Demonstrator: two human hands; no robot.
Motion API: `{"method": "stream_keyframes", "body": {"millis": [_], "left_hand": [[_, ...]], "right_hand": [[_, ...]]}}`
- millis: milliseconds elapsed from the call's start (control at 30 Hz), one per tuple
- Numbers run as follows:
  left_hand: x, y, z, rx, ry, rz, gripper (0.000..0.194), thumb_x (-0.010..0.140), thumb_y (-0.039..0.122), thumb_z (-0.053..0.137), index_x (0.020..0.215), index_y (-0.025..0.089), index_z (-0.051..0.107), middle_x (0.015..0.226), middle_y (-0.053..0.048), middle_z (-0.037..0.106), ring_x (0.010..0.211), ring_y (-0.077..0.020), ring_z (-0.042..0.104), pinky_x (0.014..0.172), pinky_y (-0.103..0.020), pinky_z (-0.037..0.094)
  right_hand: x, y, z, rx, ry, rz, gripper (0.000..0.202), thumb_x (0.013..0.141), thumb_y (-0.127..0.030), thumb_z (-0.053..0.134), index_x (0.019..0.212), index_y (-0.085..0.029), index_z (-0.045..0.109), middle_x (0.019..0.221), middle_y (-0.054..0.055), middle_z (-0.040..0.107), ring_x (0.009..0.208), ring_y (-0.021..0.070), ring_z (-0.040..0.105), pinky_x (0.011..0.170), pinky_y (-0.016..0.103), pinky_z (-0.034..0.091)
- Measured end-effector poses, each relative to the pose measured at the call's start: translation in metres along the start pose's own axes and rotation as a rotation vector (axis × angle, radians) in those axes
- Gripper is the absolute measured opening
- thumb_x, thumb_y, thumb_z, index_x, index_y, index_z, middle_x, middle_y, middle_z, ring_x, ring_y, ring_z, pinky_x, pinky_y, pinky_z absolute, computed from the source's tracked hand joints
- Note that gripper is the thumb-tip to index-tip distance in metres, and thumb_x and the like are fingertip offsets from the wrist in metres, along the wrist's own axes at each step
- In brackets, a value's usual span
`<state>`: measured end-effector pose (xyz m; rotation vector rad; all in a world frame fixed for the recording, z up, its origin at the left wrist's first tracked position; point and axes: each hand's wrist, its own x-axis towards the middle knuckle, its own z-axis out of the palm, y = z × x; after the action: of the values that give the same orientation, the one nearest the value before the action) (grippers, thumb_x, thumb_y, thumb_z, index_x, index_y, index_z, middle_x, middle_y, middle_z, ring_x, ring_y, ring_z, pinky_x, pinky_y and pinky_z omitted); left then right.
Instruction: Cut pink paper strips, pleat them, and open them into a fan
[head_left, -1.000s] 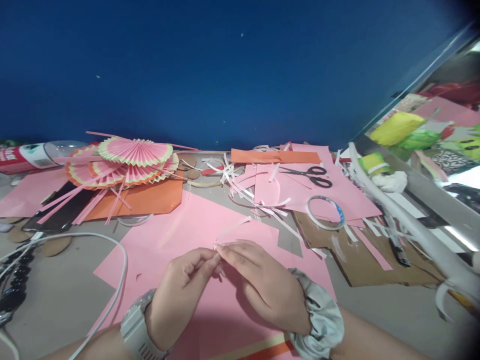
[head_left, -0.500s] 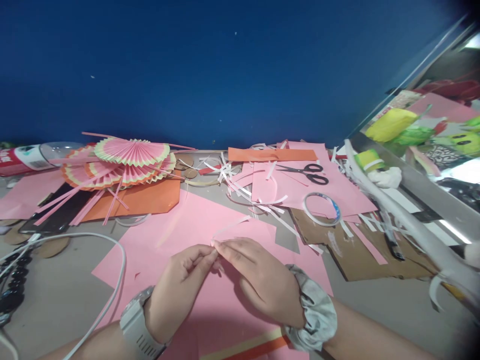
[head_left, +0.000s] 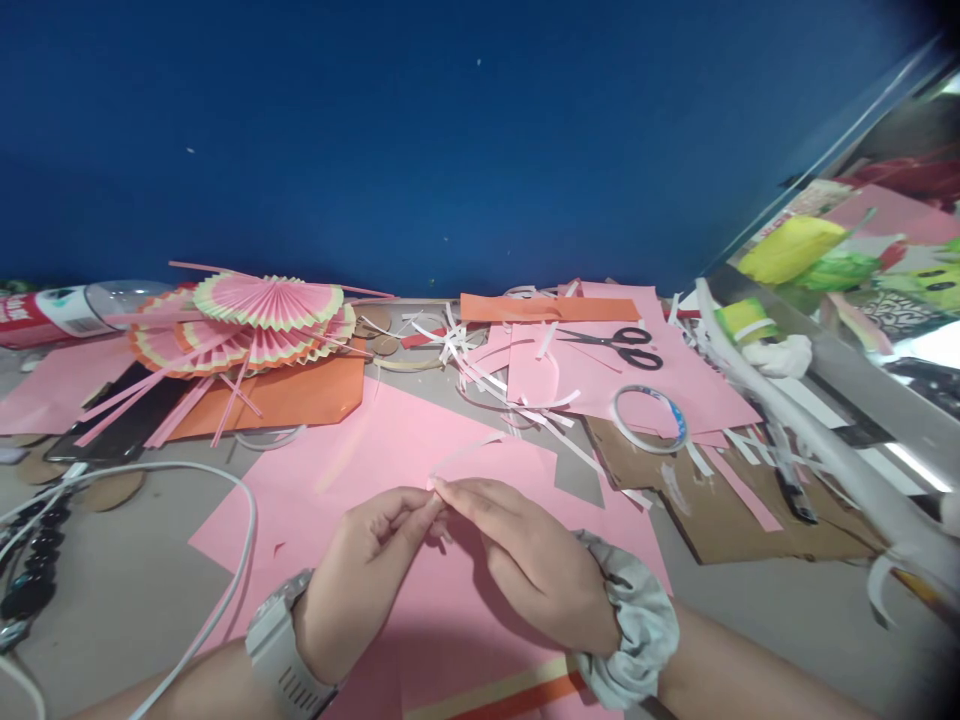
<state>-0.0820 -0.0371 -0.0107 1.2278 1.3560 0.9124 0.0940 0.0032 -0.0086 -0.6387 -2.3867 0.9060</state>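
Observation:
Above a pink paper sheet (head_left: 480,460), my left hand (head_left: 379,575) and my right hand (head_left: 532,570) meet at the fingertips. Both are closed in a pinch on the end of a thin pale paper strip (head_left: 469,452). Its free part curves away to the far right over the sheet. The pinched end is mostly hidden by my fingers. A grey watch is on my left wrist and a pale green scrunchie on my right.
Pleated paper fans (head_left: 270,305) lie back left, near a bottle (head_left: 52,315) and a white cable (head_left: 251,520). Toward the back right are black-handled scissors (head_left: 634,350), a tape roll (head_left: 649,418), white paper scraps and a cutter (head_left: 791,490) on brown cardboard (head_left: 720,530). A blue wall stands behind.
My hands keep the same pinch on the paper strip, with barely any finger movement. The whole view has shifted very slightly, so everything sits a little further right.

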Motion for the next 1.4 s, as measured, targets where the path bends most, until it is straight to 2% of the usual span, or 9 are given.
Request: {"method": "stream_keyframes", "body": {"millis": [567, 767, 900, 967, 1067, 1167, 1233, 1300, 1400], "left_hand": [[-0.001, -0.002, 0.000, 0.008, -0.029, 0.024, 0.023, 0.089, 0.030, 0.043, 0.082, 0.015, 0.059, 0.075, -0.003, 0.063, 0.076, -0.0151, 0.059, 0.075, -0.026, 0.045], [-0.007, 0.003, 0.004, -0.050, -0.046, 0.120, 0.018, 0.089, 0.022, 0.043, 0.097, 0.017, 0.058, 0.098, -0.007, 0.064, 0.088, -0.0159, 0.059, 0.080, -0.027, 0.046], [-0.020, 0.003, 0.003, -0.084, -0.040, 0.233, 0.042, 0.090, 0.020, 0.039, 0.131, 0.026, 0.033, 0.135, -0.008, 0.041, 0.119, -0.0209, 0.044, 0.097, -0.036, 0.039], [-0.026, 0.001, 0.003, -0.008, -0.073, 0.361, 0.058, 0.088, 0.022, 0.043, 0.139, 0.029, 0.016, 0.145, -0.008, 0.025, 0.130, -0.0248, 0.029, 0.102, -0.042, 0.032], [-0.033, -0.004, 0.003, 0.152, 0.013, 0.604, 0.075, 0.082, 0.025, 0.052, 0.141, 0.029, 0.006, 0.149, -0.006, 0.008, 0.135, -0.0295, 0.011, 0.103, -0.048, 0.026], [-0.038, -0.009, 0.004, 0.259, 0.170, 0.836, 0.064, 0.082, 0.029, 0.053, 0.138, 0.033, 0.022, 0.138, -0.006, 0.039, 0.128, -0.0257, 0.032, 0.103, -0.046, 0.028], [-0.039, -0.011, 0.004, 0.366, 0.148, 0.977, 0.037, 0.085, 0.031, 0.048, 0.122, 0.037, 0.045, 0.105, -0.001, 0.067, 0.105, -0.0208, 0.057, 0.103, -0.041, 0.029], [-0.039, -0.012, 0.004, 0.482, 0.032, 1.085, 0.023, 0.088, 0.030, 0.043, 0.103, 0.037, 0.058, 0.079, 0.004, 0.072, 0.083, -0.0170, 0.064, 0.102, -0.036, 0.030], [-0.036, -0.006, 0.003, 0.464, -0.021, 1.069, 0.018, 0.088, 0.028, 0.045, 0.094, 0.031, 0.062, 0.079, 0.002, 0.072, 0.083, -0.0163, 0.064, 0.100, -0.032, 0.033]], "right_hand": [[0.003, 0.002, -0.005, -0.100, -0.027, -0.057, 0.060, 0.071, -0.002, 0.035, 0.130, -0.010, 0.036, 0.124, 0.012, 0.049, 0.118, 0.0182, 0.039, 0.101, 0.039, 0.034], [0.006, 0.001, -0.003, -0.065, 0.037, 0.048, 0.040, 0.083, -0.009, 0.040, 0.122, -0.017, 0.043, 0.110, 0.009, 0.056, 0.106, 0.0190, 0.047, 0.093, 0.038, 0.041], [0.008, 0.001, -0.002, -0.117, 0.095, 0.177, 0.038, 0.087, -0.016, 0.042, 0.125, -0.019, 0.040, 0.113, 0.010, 0.053, 0.107, 0.0204, 0.047, 0.092, 0.040, 0.041], [0.011, 0.002, -0.003, -0.137, 0.120, 0.234, 0.044, 0.088, -0.018, 0.041, 0.131, -0.021, 0.032, 0.118, 0.010, 0.050, 0.111, 0.0206, 0.045, 0.095, 0.041, 0.040], [0.023, 0.006, -0.010, -0.198, 0.160, 0.221, 0.054, 0.088, -0.019, 0.039, 0.137, -0.020, 0.017, 0.133, 0.011, 0.039, 0.124, 0.0216, 0.034, 0.101, 0.044, 0.032], [0.051, 0.011, -0.017, -0.284, 0.122, 0.120, 0.047, 0.088, -0.016, 0.038, 0.134, -0.019, 0.027, 0.133, 0.009, 0.039, 0.123, 0.0203, 0.034, 0.103, 0.042, 0.030], [0.077, 0.012, -0.014, -0.367, 0.033, -0.001, 0.030, 0.089, -0.016, 0.038, 0.117, -0.019, 0.047, 0.116, 0.008, 0.051, 0.110, 0.0190, 0.045, 0.096, 0.039, 0.037], [0.103, 0.012, -0.004, -0.492, -0.076, -0.146, 0.024, 0.089, -0.019, 0.041, 0.109, -0.017, 0.053, 0.108, 0.008, 0.054, 0.103, 0.0204, 0.046, 0.093, 0.039, 0.037], [0.131, 0.007, 0.019, -0.584, -0.262, -0.344, 0.015, 0.085, -0.023, 0.051, 0.096, -0.015, 0.058, 0.107, 0.009, 0.055, 0.102, 0.0236, 0.044, 0.089, 0.041, 0.036]]}}
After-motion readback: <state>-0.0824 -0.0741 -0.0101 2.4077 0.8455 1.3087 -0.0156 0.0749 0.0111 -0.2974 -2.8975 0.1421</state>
